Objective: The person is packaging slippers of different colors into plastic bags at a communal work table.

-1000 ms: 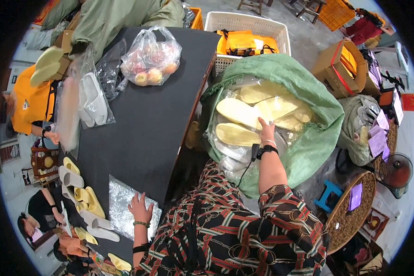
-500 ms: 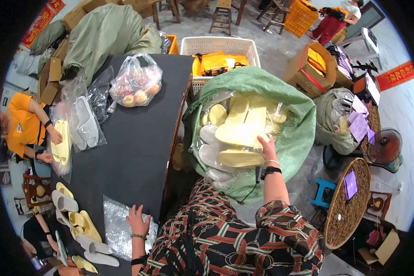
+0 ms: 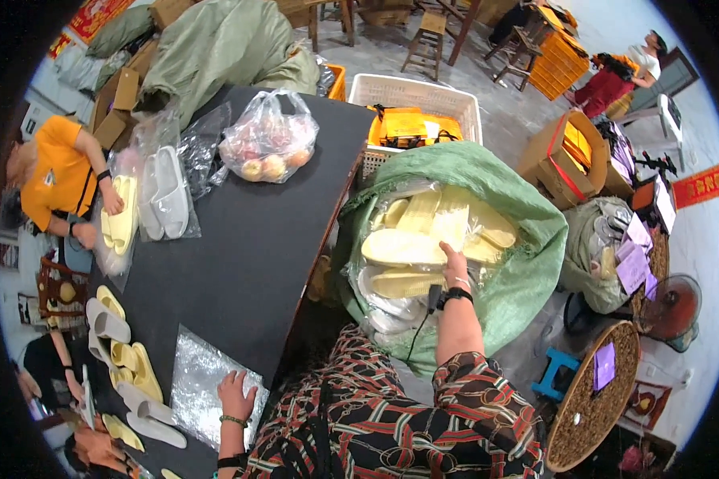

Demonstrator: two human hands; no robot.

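Observation:
A green woven sack (image 3: 527, 295) stands open in front of me, full of pale yellow and white slippers in clear wrapping. My right hand (image 3: 455, 267) reaches into it, its fingers closed at the end of a pale yellow slipper (image 3: 403, 247); the thumb side is partly hidden. Below that lies another yellow slipper (image 3: 407, 283), with white slippers (image 3: 387, 303) beneath. On the dark table (image 3: 252, 263) to my left, a clear plastic bag (image 3: 204, 383) lies flat. My left hand (image 3: 237, 397) rests on its right part, fingers spread.
Loose yellow and grey slippers (image 3: 140, 371) line the table's left side. A bag of fruit (image 3: 268, 144) sits at its far end. Across it, a person in orange (image 3: 64, 164) handles yellow slippers. A white crate (image 3: 471, 104) stands behind the sack; a blue stool (image 3: 555, 374) is at right.
The view has shifted, moving the scene rightward at the top. Inside the sack, the upper yellow slippers have turned and spread under my right hand. My left hand stays on the plastic bag.

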